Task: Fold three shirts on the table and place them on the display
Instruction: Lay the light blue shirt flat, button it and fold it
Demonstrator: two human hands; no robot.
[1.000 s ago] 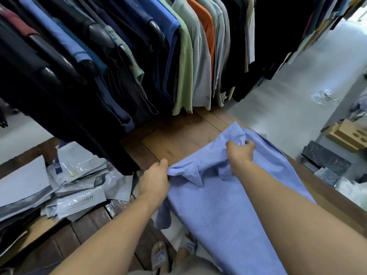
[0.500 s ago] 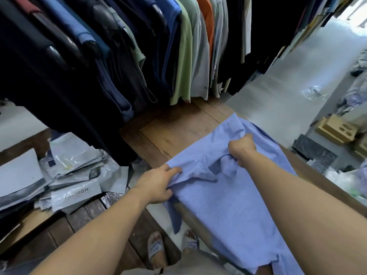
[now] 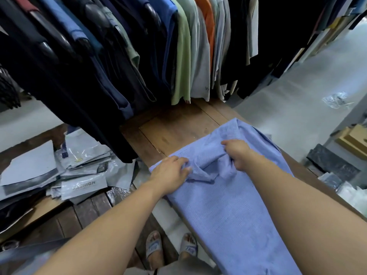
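Head view, looking down. A light blue shirt lies lengthwise on a wooden table, running from the centre of the frame toward the lower right, its collar end toward the frame centre and its lower part reaching the bottom edge. The left hand, at centre, rests on the shirt's near left corner with its fingers curled together and pinching a bunch of cloth beside the collar. The right hand, just right of centre, is closed in a fist around a gathered fold of the same shirt; the cloth between the two hands is rumpled into ridges. Both bare forearms enter from the bottom of the frame. A row of hanging clothes in dark, blue, green, grey and orange fills the upper half, its hems overhanging the far end of the table. A heap of grey plastic bags lies on a lower wooden surface at the left. Two feet in sandals stand on the floor at bottom centre. A cardboard box sits at the right edge.
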